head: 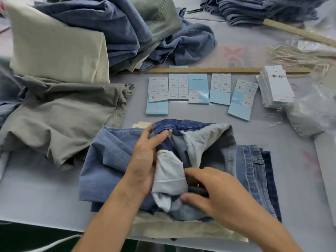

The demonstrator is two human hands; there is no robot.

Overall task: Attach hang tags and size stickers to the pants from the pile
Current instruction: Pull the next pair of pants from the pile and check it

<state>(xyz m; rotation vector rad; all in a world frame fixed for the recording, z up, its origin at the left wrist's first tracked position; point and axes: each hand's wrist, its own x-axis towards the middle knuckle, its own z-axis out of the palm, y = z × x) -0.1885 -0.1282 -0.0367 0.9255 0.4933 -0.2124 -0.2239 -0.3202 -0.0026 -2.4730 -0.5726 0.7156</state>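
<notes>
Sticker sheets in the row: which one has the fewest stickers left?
The middle sheet: it shows one white sticker on bare blue backing, while its neighbours show several.

Matt denim pants (112, 160), glossy paper sticker sheets (198, 88), wooden ruler (218, 70).

Printed codes are carried on the size sticker sheets (198, 88); "1103" followed by a further character can be made out on several stickers, the smaller print being illegible. Dark script is shown on the top hang tag (277, 82) but cannot be read. Graduations on the ruler (218, 70) are too small to read.
</notes>
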